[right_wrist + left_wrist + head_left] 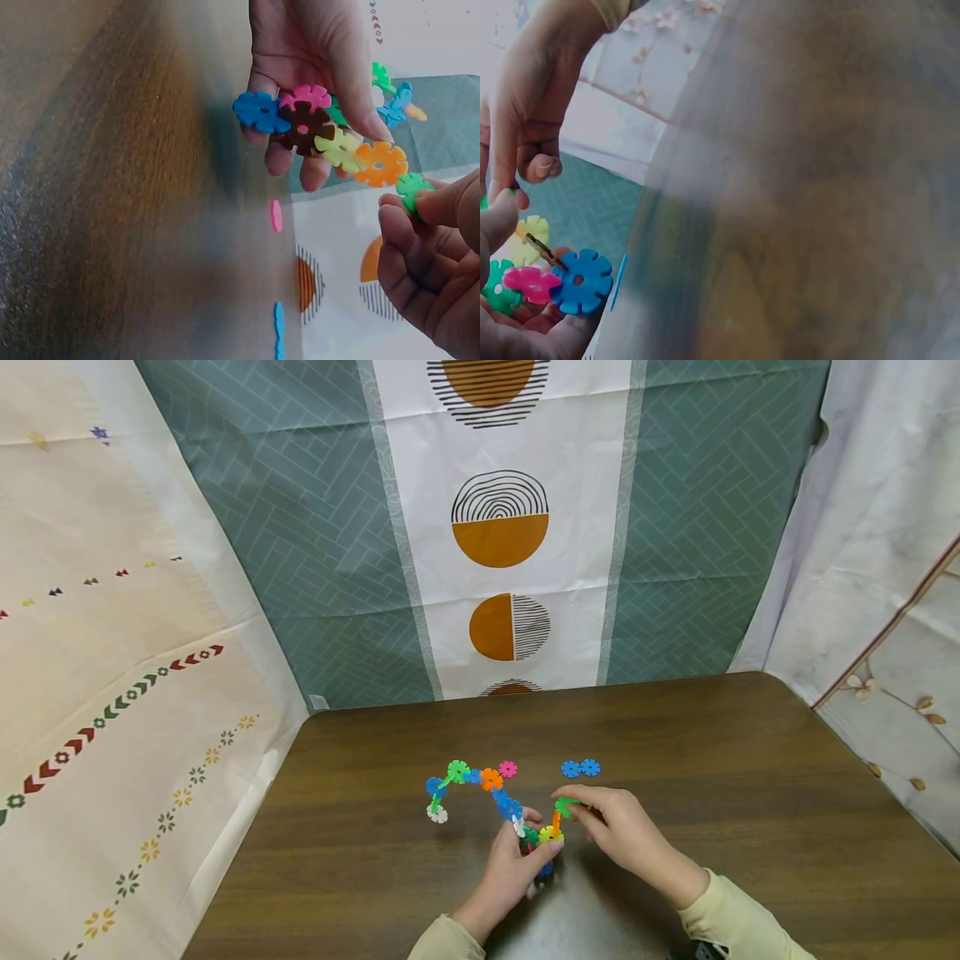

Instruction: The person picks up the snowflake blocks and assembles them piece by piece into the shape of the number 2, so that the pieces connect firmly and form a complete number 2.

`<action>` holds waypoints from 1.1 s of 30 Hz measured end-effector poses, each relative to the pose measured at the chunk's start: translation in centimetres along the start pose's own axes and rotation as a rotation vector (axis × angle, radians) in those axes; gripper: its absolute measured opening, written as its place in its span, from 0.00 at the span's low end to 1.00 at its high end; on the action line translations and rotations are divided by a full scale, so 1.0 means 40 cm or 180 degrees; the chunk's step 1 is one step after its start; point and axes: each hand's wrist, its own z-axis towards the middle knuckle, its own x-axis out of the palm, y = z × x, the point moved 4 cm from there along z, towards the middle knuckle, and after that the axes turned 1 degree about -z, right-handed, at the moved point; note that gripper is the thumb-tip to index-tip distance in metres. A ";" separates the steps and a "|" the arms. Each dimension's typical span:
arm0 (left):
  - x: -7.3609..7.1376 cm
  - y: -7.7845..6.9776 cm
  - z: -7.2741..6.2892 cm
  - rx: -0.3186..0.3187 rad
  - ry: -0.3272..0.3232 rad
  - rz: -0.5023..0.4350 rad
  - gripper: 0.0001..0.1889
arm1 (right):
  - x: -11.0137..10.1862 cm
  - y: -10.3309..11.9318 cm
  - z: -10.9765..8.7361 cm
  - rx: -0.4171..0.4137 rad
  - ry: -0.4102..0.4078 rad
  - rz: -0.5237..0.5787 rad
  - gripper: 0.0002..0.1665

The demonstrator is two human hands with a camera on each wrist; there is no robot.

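A chain of interlocking flower-shaped plastic discs (510, 807) curves across the front middle of the head view. My left hand (504, 870) holds its near end, with the thumb beside the yellow disc (551, 835). Blue (259, 112), pink and dark brown discs cluster against that palm in the right wrist view. Between thumb and fingers, my right hand (630, 828) pinches a green disc (411, 192). This touches an orange disc (380, 165), which joins the yellow one; how deeply the green slots in, I cannot tell. The chain's far end finishes in a white disc (437, 814).
On the brown wooden table (360, 877), two blue discs (581, 768) lie side by side beyond my right hand. A pink disc (508, 769) lies behind the chain's orange disc. Patterned cloths (315, 568) hang behind and beside the table.
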 end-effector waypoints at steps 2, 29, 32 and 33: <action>0.000 -0.001 0.001 -0.0007 -0.0045 -0.0059 0.20 | 0.000 0.005 0.001 -0.0017 0.0016 -0.0010 0.15; -0.004 -0.022 0.016 -0.0118 -0.0199 -0.0665 0.14 | 0.005 0.023 -0.004 0.0208 -0.0646 0.0304 0.07; -0.006 -0.023 0.017 -0.0160 -0.0233 -0.0621 0.14 | 0.006 0.025 -0.004 0.0189 -0.0713 0.0342 0.07; -0.007 -0.023 0.018 -0.0164 -0.0248 -0.0591 0.14 | 0.006 0.026 -0.004 0.0202 -0.0732 0.0390 0.07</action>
